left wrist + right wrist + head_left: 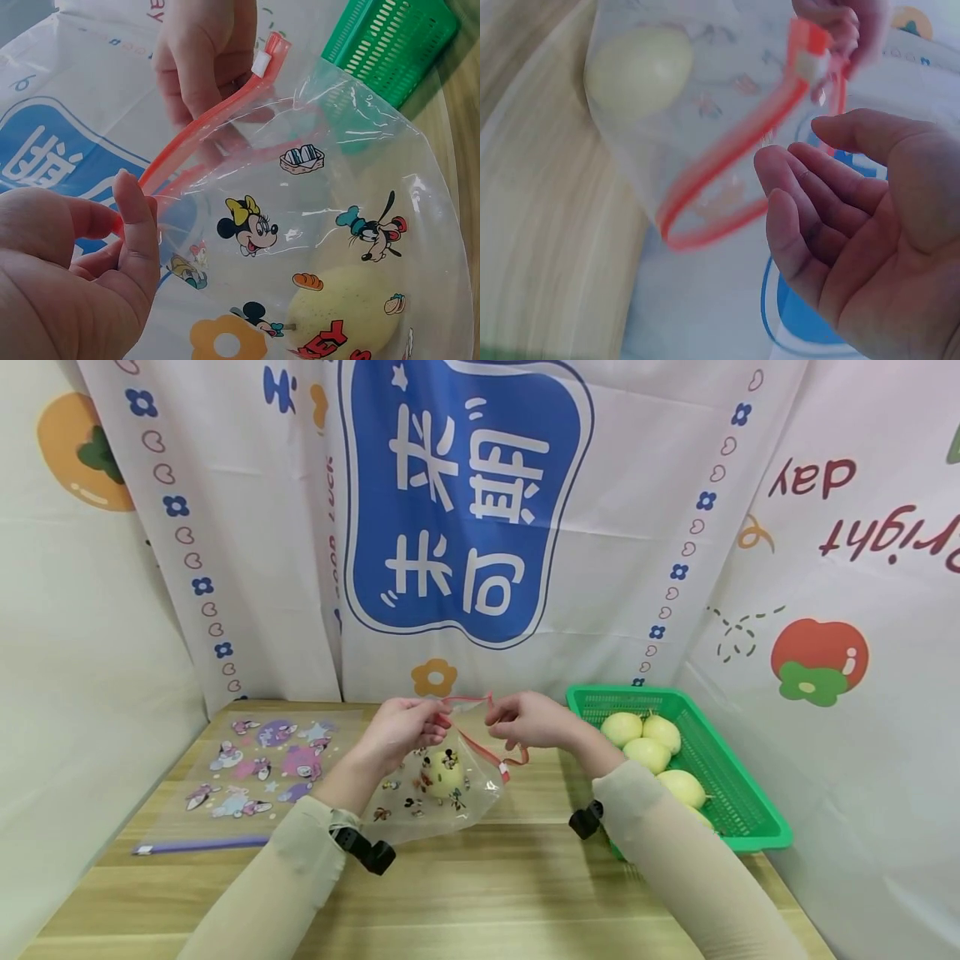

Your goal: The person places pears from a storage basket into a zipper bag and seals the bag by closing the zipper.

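Observation:
A clear zip bag with cartoon figures hangs over the table, its red-edged mouth parted. Inside at the bottom lies one pale yellow pear. My left hand pinches the red zip strip at one end of the mouth. Toward the other end of that strip sits a white slider. My right hand is beside the mouth, fingers loosely bent; the right wrist view shows its palm bare and apart from the bag.
At right stands a green basket with several pale pears. A second clear bag, printed in pink and purple with a purple zip, lies flat on the wooden table at left. Printed cloth hangs behind.

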{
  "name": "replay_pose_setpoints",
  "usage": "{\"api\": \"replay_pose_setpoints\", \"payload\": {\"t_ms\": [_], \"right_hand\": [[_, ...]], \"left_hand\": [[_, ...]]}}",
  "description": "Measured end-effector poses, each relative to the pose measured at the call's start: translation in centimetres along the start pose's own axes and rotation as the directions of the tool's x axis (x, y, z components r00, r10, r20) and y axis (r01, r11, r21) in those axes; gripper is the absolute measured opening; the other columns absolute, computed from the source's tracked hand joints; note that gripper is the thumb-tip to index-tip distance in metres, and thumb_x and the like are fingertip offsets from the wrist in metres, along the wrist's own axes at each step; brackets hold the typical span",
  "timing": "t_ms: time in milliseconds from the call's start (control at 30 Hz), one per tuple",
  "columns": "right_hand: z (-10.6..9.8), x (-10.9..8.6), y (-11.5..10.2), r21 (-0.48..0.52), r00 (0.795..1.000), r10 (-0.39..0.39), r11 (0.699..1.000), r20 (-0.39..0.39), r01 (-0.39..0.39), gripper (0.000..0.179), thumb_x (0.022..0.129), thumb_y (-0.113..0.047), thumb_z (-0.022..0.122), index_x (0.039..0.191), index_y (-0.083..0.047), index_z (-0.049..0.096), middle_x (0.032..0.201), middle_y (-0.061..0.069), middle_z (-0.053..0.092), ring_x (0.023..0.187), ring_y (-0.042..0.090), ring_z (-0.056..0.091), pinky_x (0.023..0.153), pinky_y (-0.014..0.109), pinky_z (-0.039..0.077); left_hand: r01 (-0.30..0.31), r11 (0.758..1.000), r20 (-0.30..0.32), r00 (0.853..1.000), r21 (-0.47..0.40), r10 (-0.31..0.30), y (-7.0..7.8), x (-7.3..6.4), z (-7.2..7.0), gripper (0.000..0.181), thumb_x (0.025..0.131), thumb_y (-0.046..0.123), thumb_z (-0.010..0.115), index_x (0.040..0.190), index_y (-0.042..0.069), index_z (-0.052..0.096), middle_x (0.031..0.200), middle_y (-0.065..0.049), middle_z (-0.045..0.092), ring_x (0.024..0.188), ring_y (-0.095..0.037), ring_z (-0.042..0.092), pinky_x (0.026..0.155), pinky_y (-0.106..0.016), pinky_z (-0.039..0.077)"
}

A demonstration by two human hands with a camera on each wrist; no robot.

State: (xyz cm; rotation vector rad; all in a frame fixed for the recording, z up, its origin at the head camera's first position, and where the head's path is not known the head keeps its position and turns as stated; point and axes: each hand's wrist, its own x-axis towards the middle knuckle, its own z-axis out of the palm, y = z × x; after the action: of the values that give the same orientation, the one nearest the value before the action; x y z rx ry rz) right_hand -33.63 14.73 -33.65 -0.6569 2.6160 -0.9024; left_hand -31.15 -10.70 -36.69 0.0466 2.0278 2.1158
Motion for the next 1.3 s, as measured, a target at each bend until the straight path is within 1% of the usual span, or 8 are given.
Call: {"api": "replay_pose_setpoints", "payload": {"t_ms": [300,400,533,667,967,1133,1233,1300], "right_hand": [[-3.5,-1.8,3.3,0.035,0.99,0.123,0.992,-0.063,-0.121,0.032,0.109,-0.028,0.068,0.132,-0.007,0.074,0.122,0.01,0.078,0.1,0.027,0.079,0.089,0.04,0.066],[-4.6,-2.5,4.8,0.03,0.984,0.155,0.988,-0.09,-0.153,0.032,0.109,-0.027,0.067,0.133,-0.007,0.074,0.123,0.012,0.076,0.103,0.03,0.078,0.088,0.04,0.066],[-5.9,-3.3,7.1,-0.001,0.98,0.16,0.987,-0.121,-0.162,0.034,0.11,-0.027,0.065,0.134,-0.005,0.074,0.122,0.015,0.077,0.102,0.032,0.077,0.086,0.043,0.066],[-6.8,-4.3,9.3,-0.033,0.976,0.169,0.984,-0.135,-0.175,0.04,0.11,-0.027,0.063,0.139,0.0,0.071,0.124,0.018,0.077,0.099,0.029,0.077,0.088,0.047,0.066],[-8.8,-7.0,13.5,-0.129,0.962,0.234,0.959,-0.139,-0.251,0.043,0.11,-0.024,0.061,0.138,0.007,0.068,0.13,0.025,0.074,0.1,0.031,0.079,0.082,0.045,0.067],[-9.7,-7.8,16.0,-0.212,0.949,0.277,0.929,-0.148,-0.304,0.042,0.108,-0.023,0.061,0.135,0.009,0.068,0.124,0.027,0.075,0.096,0.029,0.076,0.077,0.043,0.065],[-10.1,-8.1,17.0,-0.273,0.941,0.297,0.903,-0.164,-0.332,0.037,0.105,-0.021,0.062,0.128,0.007,0.072,0.117,0.023,0.076,0.091,0.026,0.071,0.072,0.038,0.061],[-10.2,-8.2,17.5,-0.296,0.937,0.309,0.891,-0.165,-0.345,0.026,0.102,-0.019,0.063,0.11,0.004,0.073,0.099,0.017,0.074,0.081,0.022,0.065,0.068,0.035,0.055]], "left_hand": [[0.014,1.0,0.012,1.0,-0.006,-0.014,-0.3,-0.2,-0.4,0.03,0.111,0.013,0.059,0.126,-0.01,0.072,0.094,-0.009,0.075,0.073,-0.008,0.07,0.071,-0.017,0.064],[0.015,1.0,0.01,1.0,-0.01,-0.015,-0.3,-0.1,-0.5,0.029,0.111,0.013,0.06,0.125,-0.009,0.072,0.095,-0.009,0.075,0.073,-0.008,0.07,0.07,-0.017,0.064],[0.012,1.0,0.018,1.0,-0.012,-0.012,-0.4,-0.1,-0.6,0.03,0.111,0.014,0.059,0.127,-0.009,0.072,0.094,-0.009,0.075,0.072,-0.008,0.07,0.07,-0.017,0.063],[0.005,1.0,0.032,0.999,-0.008,-0.005,-0.5,-0.1,-0.6,0.032,0.112,0.014,0.058,0.128,-0.01,0.071,0.094,-0.009,0.074,0.073,-0.008,0.069,0.07,-0.016,0.063],[0.005,1.0,0.04,0.999,0.0,-0.005,-0.5,-0.3,-0.8,0.032,0.112,0.016,0.058,0.129,-0.009,0.071,0.094,-0.007,0.075,0.074,-0.008,0.07,0.07,-0.016,0.063],[0.009,1.0,0.043,0.999,-0.005,-0.009,-0.6,-0.2,-0.9,0.032,0.112,0.016,0.059,0.128,-0.008,0.072,0.095,-0.008,0.075,0.073,-0.008,0.07,0.069,-0.016,0.063],[0.013,1.0,0.045,0.999,-0.01,-0.012,-0.6,-0.2,-0.9,0.032,0.112,0.016,0.059,0.128,-0.008,0.072,0.093,-0.007,0.075,0.073,-0.007,0.07,0.069,-0.016,0.062],[0.014,1.0,0.044,0.999,-0.012,-0.014,-0.6,-0.2,-1.0,0.032,0.112,0.016,0.059,0.128,-0.009,0.072,0.093,-0.007,0.075,0.072,-0.007,0.07,0.069,-0.016,0.062]]}}
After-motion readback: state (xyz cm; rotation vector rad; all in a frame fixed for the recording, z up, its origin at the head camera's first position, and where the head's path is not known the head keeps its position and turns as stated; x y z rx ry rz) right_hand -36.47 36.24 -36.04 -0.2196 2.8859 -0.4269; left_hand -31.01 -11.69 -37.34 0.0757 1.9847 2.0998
